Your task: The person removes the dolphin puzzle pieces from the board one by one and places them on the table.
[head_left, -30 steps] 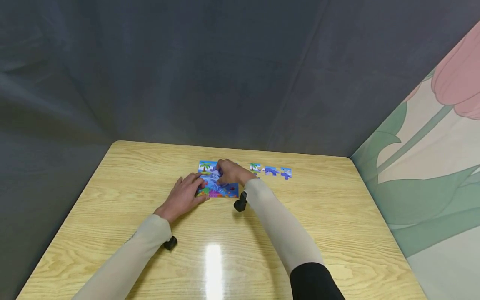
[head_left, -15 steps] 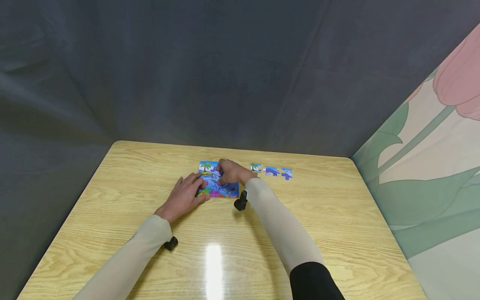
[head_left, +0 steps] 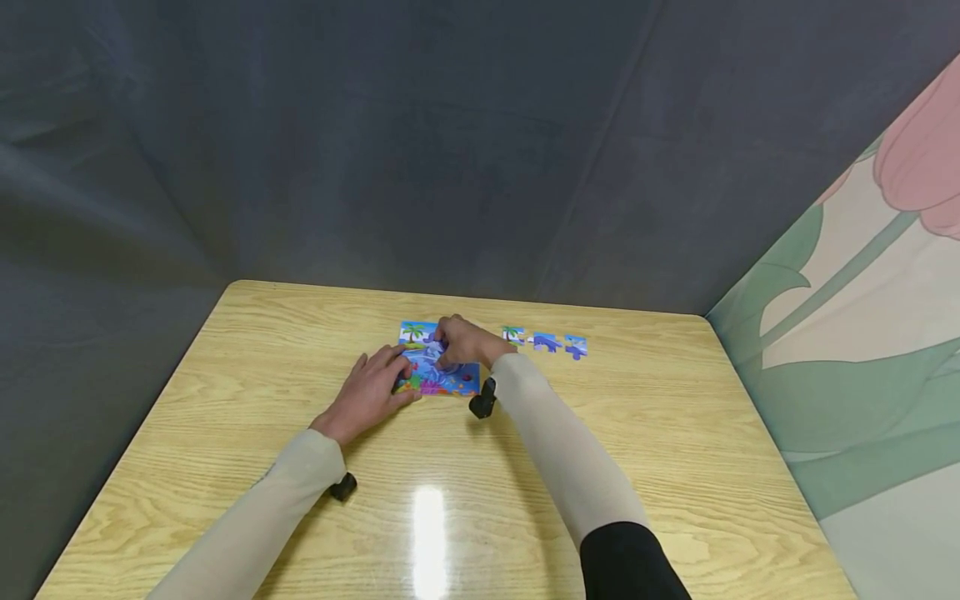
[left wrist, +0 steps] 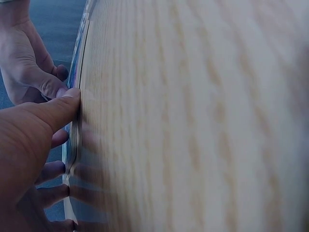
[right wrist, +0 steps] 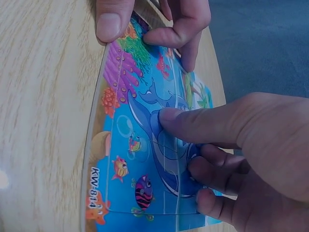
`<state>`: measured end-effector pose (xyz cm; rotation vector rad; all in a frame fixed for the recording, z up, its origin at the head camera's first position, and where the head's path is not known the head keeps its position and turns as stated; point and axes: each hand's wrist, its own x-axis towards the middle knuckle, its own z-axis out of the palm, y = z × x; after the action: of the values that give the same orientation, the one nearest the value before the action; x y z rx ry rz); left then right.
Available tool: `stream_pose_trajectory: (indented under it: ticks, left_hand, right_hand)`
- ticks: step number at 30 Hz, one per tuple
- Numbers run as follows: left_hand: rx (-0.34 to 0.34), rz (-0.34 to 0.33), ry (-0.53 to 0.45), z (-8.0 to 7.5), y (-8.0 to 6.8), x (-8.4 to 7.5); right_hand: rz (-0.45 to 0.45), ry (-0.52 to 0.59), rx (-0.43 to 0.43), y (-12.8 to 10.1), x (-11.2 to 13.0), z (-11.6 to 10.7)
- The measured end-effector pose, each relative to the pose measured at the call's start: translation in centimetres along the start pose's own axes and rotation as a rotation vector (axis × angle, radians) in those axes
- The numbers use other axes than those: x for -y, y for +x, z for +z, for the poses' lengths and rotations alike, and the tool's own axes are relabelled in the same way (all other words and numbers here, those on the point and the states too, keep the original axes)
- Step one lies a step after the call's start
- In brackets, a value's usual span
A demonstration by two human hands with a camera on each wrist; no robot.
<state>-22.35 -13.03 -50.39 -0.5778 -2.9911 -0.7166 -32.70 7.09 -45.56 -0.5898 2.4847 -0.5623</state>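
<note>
A colourful sea-scene jigsaw puzzle lies flat on the wooden table. My left hand rests at its left edge, thumb at the near corner and fingertips on the picture. My right hand lies over the puzzle's far right part. Its thumb presses on the dolphin and its curled fingers touch the puzzle beside it. In the left wrist view my left thumb meets the puzzle's edge, with the right hand beyond.
Three loose puzzle pieces lie in a row to the right of the puzzle: a palm-tree piece, a blue piece and another blue piece. A dark curtain hangs behind the table; a flower-painted wall stands on the right.
</note>
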Motion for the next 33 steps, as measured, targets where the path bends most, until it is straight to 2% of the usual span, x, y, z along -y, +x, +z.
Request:
stream_pose_trajectory:
  ticks: [13,18,28,33]
  left_hand:
    - [0.0,0.005,0.0,0.0,0.0,-0.1]
    - [0.004,0.006,-0.003,0.0,0.0,0.0]
    - [0.009,0.004,0.0,0.0,0.0,0.0]
    - [0.011,0.001,0.006,0.0,0.0,0.1]
  right_hand:
    - [-0.044,0.033,0.004,0.3,-0.6,0.0]
    - [-0.072,0.075,-0.001,0.1,-0.7,0.0]
    - [-0.071,0.171,-0.02,-0.7,-0.6,0.1]
    - [-0.124,0.18,-0.04,-1.3,-0.5,-0.1]
